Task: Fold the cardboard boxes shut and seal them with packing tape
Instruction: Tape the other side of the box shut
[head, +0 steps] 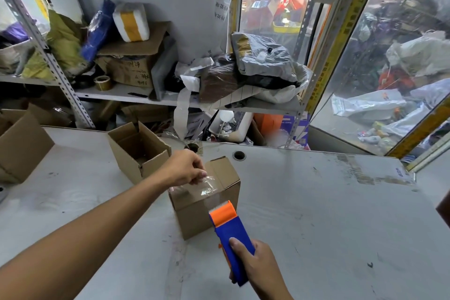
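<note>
Tape (207, 184) spans the closed box (207, 200), mid-surface (316, 214), stretched from the far flap toward the dispenser (230, 234) at the box's near edge. Left hand (186, 169) sits at the box's far-left top corner, grip pinched on the tape's free end, prob. to anchor it while the strip is pulled taut. Right hand (253, 260), nearer than the box, grip clamped round the dispenser handle w/ the cutter end aimed at the box. Open box (138, 151) waits just left-beyond the closed box, flaps up, not yet folded.
</note>
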The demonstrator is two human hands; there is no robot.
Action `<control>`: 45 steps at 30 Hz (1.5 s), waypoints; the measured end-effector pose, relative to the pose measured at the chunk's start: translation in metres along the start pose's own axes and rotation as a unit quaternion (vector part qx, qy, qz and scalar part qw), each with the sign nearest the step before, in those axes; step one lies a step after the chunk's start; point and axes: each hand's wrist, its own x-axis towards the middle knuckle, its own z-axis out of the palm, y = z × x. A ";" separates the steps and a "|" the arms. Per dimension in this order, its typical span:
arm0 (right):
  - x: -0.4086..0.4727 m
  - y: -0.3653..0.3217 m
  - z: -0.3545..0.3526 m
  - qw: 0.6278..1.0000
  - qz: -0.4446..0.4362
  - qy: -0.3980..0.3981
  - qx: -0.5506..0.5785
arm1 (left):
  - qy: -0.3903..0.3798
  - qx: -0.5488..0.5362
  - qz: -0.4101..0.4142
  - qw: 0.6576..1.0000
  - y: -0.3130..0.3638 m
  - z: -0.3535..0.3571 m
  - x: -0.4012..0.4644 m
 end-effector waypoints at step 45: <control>0.025 0.017 0.000 0.999 0.051 0.000 0.019 | 0.191 0.205 0.207 0.937 -0.037 0.079 -0.013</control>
